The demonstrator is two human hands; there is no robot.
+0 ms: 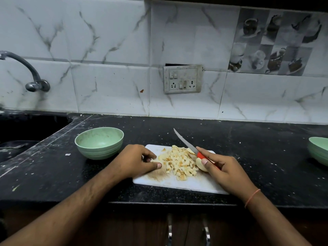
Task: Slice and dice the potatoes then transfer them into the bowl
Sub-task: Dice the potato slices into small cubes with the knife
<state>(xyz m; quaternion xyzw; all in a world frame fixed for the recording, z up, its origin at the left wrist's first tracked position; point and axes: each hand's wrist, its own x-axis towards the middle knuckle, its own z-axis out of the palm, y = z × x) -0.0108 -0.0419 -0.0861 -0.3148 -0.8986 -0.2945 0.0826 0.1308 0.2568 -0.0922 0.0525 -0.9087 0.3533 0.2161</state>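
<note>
A heap of diced potato (181, 162) lies in the middle of a white cutting board (177, 183) on the black counter. My right hand (227, 171) grips a red-handled knife (186, 142), blade pointing up and away to the left over the heap. An uncut potato piece (200, 165) lies by my right thumb. My left hand (136, 160) rests on the board's left end, fingers curled, thumb stretched toward the dice; whether it holds a piece I cannot tell. An empty green bowl (99, 142) stands left of the board.
A second green bowl (318, 150) sits at the counter's right edge. A dark sink (26, 132) with a tap (30, 75) lies at far left. A socket plate (182, 79) is on the tiled wall behind. Cupboard handles (170, 229) show below the counter.
</note>
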